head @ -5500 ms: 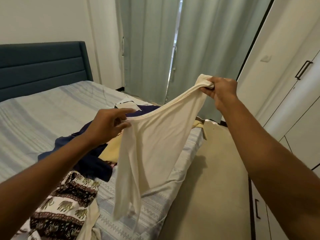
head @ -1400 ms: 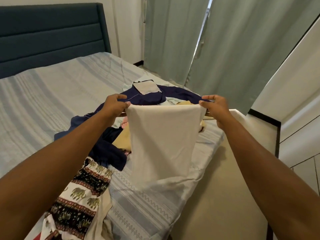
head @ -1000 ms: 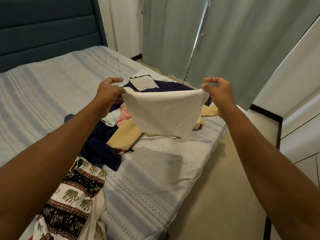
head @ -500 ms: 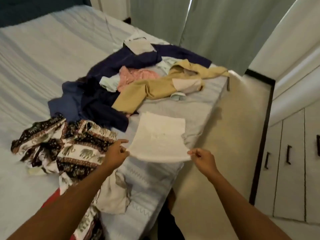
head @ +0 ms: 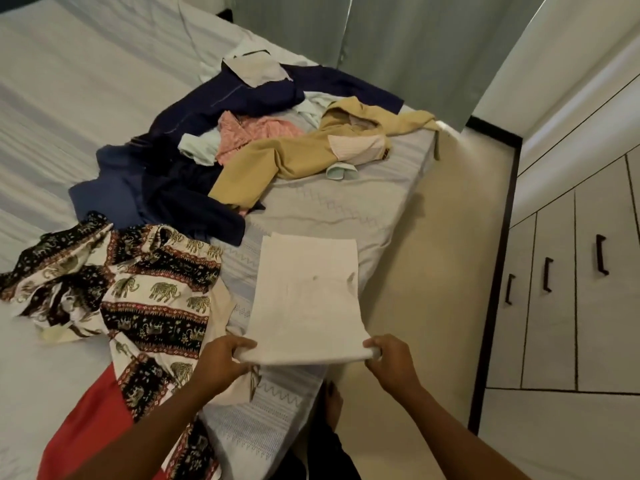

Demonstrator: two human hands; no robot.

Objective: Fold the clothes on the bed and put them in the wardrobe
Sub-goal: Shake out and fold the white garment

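- The cream, flat-folded cotton garment [head: 304,299] lies as a long rectangle on the near right part of the pale striped bed [head: 86,98], close to the mattress edge. Its near end is lifted just off the sheet.
- The left hand [head: 225,358] pinches the near left corner of that end, and the right hand [head: 391,356] grips the near right corner with curled fingers.
- The step in hand looks like the next fold: carrying the near end up and over to the far end, corners matched, to halve the length.
- The white wardrobe with dark handles [head: 588,289] stands to the right across the floor with its doors closed.
- Unfolded items wait further left and beyond: elephant-print trousers [head: 156,292], a navy garment [head: 194,188], a mustard-yellow top [head: 277,157] and a pink piece [head: 249,129].
- Hard to tell: what kind of garment the cream one is, the faint marks on its surface, and the wardrobe's inside. A red cloth [head: 93,410] is cut off at the near edge.
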